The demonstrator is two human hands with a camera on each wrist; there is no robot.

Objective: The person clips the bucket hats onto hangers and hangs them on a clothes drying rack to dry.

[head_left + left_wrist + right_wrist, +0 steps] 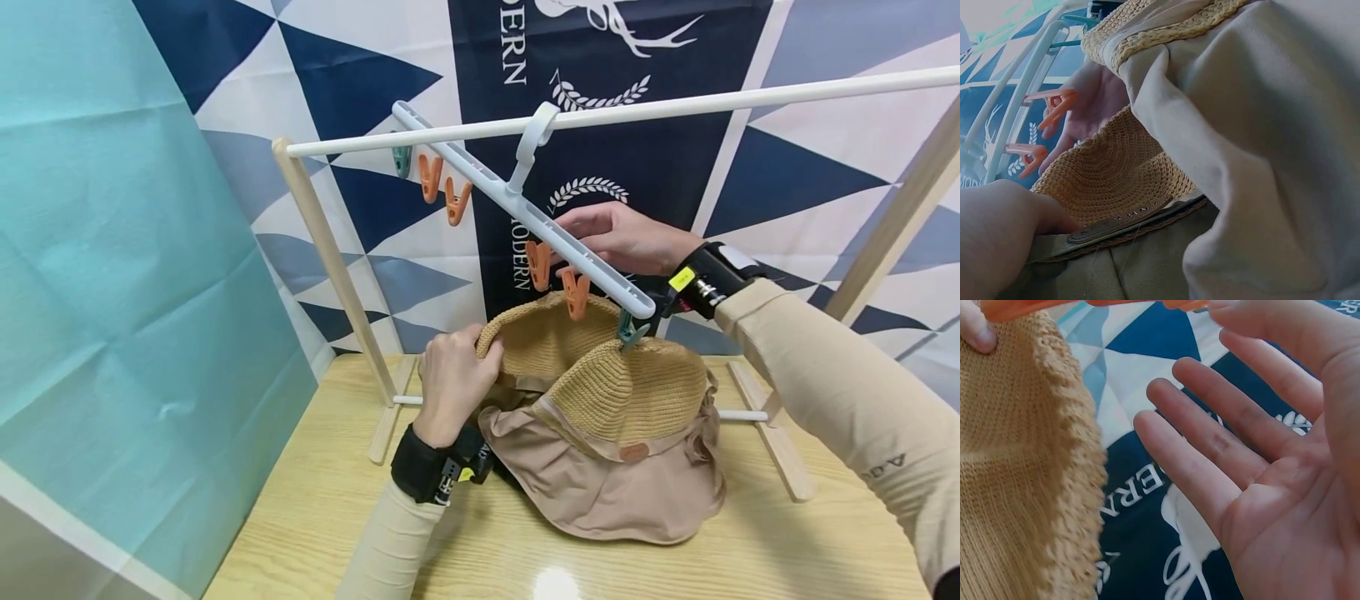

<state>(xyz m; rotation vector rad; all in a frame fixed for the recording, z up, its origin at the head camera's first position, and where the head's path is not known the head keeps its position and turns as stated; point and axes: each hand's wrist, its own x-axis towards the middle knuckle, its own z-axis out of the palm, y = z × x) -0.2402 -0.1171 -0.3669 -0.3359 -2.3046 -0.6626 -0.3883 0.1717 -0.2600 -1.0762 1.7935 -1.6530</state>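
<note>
A sun hat with a tan knitted crown (600, 392) and a beige cloth brim (607, 508) hangs by a green clothespin (630, 329) from the white hanger (517, 204). Behind and to its left is another tan knitted section (1110, 169), with an oval label (1119, 222) on its band. My left hand (456, 379) grips this section's edge, thumb on the knitted side. My right hand (626, 237) is raised behind the hanger, its palm (1279, 531) bare and fingers extended. It is close to an orange clothespin (538, 265); a second orange clothespin (576, 293) hangs beside it.
The hanger hooks over a white rail (712, 104) on a wooden-legged stand (330, 267). More clothespins, orange (456, 202) and green (402, 160), hang at the hanger's far end. A patterned cloth (405, 283) backs the wooden table (300, 500); a turquoise sheet (142, 292) is at left.
</note>
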